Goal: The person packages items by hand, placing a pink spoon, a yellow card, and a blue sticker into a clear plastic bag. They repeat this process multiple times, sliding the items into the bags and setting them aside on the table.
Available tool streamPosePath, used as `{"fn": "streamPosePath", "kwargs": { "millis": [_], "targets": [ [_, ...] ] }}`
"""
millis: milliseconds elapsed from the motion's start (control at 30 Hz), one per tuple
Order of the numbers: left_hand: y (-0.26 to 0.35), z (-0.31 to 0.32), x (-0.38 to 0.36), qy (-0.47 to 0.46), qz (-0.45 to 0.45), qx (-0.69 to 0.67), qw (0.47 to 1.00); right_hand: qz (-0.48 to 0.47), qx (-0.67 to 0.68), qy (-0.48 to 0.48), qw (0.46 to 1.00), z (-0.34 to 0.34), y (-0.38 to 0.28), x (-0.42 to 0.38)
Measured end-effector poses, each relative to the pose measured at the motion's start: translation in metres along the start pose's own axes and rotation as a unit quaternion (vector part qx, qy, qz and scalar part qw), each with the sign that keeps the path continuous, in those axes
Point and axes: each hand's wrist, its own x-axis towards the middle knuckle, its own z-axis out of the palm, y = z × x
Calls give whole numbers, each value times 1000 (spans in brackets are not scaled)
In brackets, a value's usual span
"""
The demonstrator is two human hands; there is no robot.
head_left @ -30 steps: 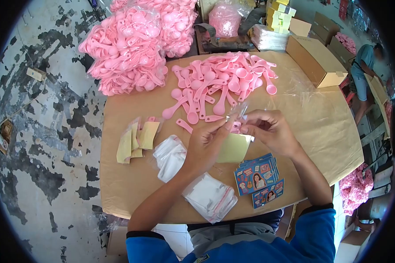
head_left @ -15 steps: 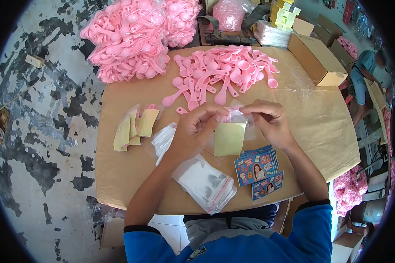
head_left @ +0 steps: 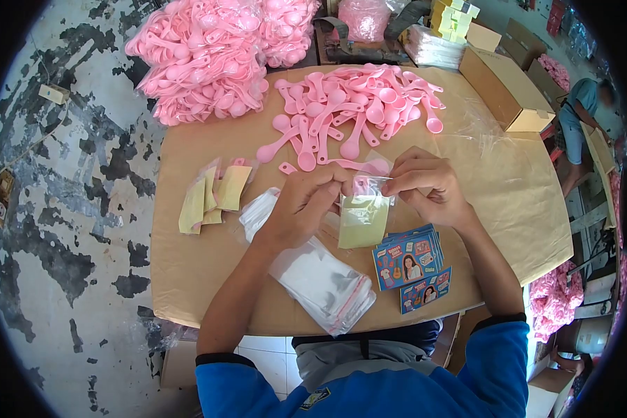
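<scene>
A clear plastic bag (head_left: 364, 216) with a yellow-green card and something pink inside hangs between my two hands. My left hand (head_left: 313, 198) pinches its upper left edge, and my right hand (head_left: 425, 184) pinches its upper right corner. Just beyond them lies a heap of pink spoons (head_left: 355, 108). Under my left forearm rests a stack of empty clear bags (head_left: 320, 285). Blue printed cards (head_left: 407, 261) are piled near my right wrist. Several filled bags with yellowish cards (head_left: 212, 195) lie to the left.
Large bags of pink spoons (head_left: 202, 59) stand at the back left. A cardboard box (head_left: 505, 90) sits at the back right, near a stack of clear packets (head_left: 432, 47) and yellow boxes (head_left: 453, 19). Another person (head_left: 579, 118) is at the far right.
The bag between my hands now shows its front more fully, with the pink item visible near its top. My right hand has shifted slightly and its fingers have moved at the bag's opening.
</scene>
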Motion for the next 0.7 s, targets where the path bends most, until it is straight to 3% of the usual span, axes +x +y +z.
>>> {"fn": "streamPosePath", "kwargs": {
  "millis": [133,233,333,433,500,567,600,633,700],
  "targets": [
    [9,8,-2,12,-61,76,995,-32,-67,-29,997,-4,3,1],
    [3,7,-1,9,-69,37,997,13,-13,66,998,8,0,-1],
    [6,4,-3,-7,-70,2,998,69,-46,11,996,13,-21,5],
    [7,-8,-3,49,3,73,996,125,-85,11,988,12,-23,2],
    [16,-36,-4,103,121,102,982,151,-69,19,986,6,-15,0],
    [40,-62,-10,230,128,110,959,178,-49,12,983,3,-13,1],
    [57,-79,-17,290,79,186,935,197,-34,1,980,4,-13,0],
    [62,-92,-21,316,80,155,933,215,-18,-11,976,6,-14,-1],
    [65,-114,-28,349,62,129,926,148,-89,-46,984,13,-19,-1]
  ]
}}
